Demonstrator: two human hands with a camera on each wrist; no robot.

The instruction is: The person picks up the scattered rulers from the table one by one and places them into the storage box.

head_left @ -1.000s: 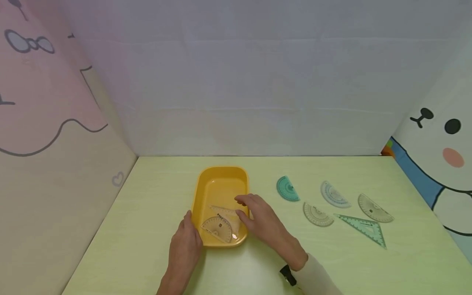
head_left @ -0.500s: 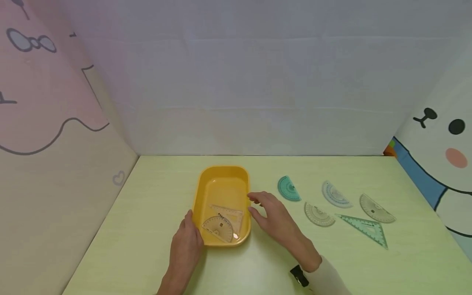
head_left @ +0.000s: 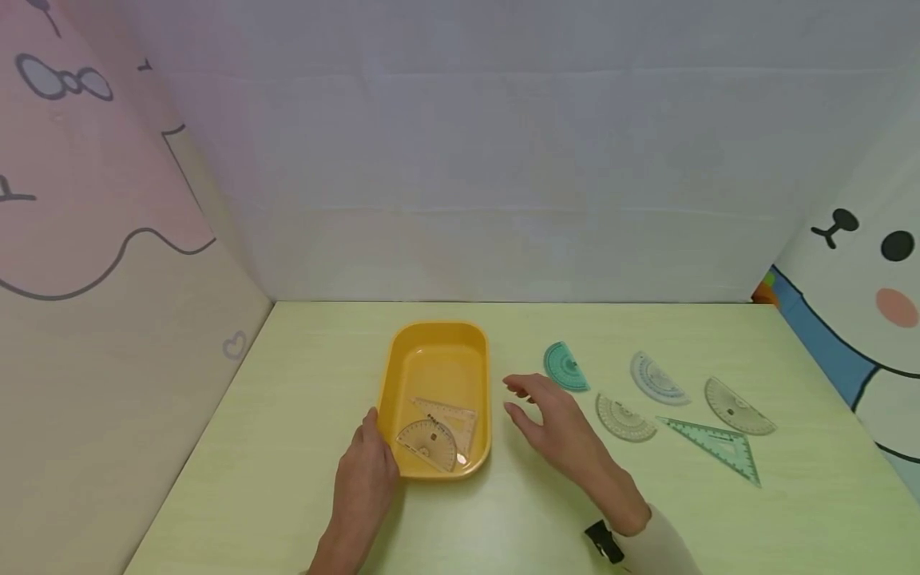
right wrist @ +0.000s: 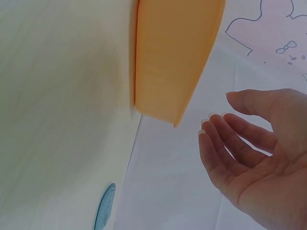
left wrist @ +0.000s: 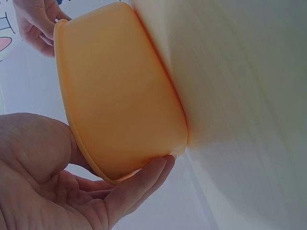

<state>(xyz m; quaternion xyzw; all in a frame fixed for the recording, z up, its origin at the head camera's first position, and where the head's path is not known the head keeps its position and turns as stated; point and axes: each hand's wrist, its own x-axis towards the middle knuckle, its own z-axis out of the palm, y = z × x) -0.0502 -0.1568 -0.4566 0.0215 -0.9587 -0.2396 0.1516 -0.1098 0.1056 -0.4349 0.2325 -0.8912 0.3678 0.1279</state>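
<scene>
My left hand grips the yellow tray (clear protractor and set square inside) while my right hand, fingers relaxed and free, hovers beside it

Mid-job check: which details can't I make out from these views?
Left wrist: the inside of the yellow tray, hidden by its own outer wall.
Head: the scale numerals on the green set square, too small to read.
Head: whether the clear protractor lies over or under the clear set square; both are see-through.
Right wrist: the rest of the teal protractor, cut off by the bottom edge.
</scene>
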